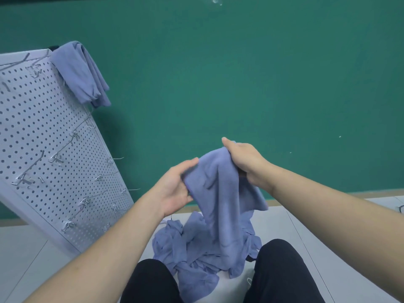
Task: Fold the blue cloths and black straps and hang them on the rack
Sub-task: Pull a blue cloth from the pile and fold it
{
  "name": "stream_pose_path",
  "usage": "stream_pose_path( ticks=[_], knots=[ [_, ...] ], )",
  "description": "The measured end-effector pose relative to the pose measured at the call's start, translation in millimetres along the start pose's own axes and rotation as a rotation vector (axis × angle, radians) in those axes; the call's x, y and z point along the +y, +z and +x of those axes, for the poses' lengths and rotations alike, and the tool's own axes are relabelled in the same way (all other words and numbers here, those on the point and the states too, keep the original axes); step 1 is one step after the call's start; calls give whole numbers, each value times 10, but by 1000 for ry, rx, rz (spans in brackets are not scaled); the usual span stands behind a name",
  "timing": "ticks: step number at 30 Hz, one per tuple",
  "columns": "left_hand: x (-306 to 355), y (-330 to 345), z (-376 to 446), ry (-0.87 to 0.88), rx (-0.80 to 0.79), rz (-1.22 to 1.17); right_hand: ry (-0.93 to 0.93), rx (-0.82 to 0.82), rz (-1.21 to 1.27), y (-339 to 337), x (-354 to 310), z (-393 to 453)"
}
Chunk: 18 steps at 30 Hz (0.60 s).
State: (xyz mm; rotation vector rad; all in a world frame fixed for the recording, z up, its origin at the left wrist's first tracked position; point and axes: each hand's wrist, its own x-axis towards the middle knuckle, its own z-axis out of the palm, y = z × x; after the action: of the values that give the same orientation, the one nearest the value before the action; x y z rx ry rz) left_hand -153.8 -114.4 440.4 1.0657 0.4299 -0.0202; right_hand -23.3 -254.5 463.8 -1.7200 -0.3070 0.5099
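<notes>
Both hands hold one blue cloth [220, 193] up in front of the green wall [240, 73]: the right hand [244, 160] clutches its top edge from above, and the left hand [175, 186] pinches its left edge between thumb and fingers. The cloth hangs down to a crumpled pile of blue cloths [192, 254] on the pale floor [32, 259] between the person's black-trousered knees. At far left a folded blue cloth [80, 73] is draped over the top corner of the white pegboard rack [43, 138] with its wire hooks; no writing shows anywhere.
</notes>
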Motion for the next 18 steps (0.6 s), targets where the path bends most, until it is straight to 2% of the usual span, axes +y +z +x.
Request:
stream_pose_path(
  ticks=[3,6,9,11,15,18],
  knots=[
    [-74,14,-16,61,-18,160,128,-4,112,-100,-36,-23],
    [-55,97,-2,163,7,129,199,-195,197,-188,-73,-100],
    [4,152,55,228,-7,18,159,-391,152,-233,-38,-170],
    [45,172,76,228,19,-40,91,-448,41,-242,14,-197],
    [122,151,73,192,124,-118,-6,-424,-116,-272,72,-206],
    [130,60,65,188,246,4,-80,-308,-184,-270,44,-200]
  ],
)
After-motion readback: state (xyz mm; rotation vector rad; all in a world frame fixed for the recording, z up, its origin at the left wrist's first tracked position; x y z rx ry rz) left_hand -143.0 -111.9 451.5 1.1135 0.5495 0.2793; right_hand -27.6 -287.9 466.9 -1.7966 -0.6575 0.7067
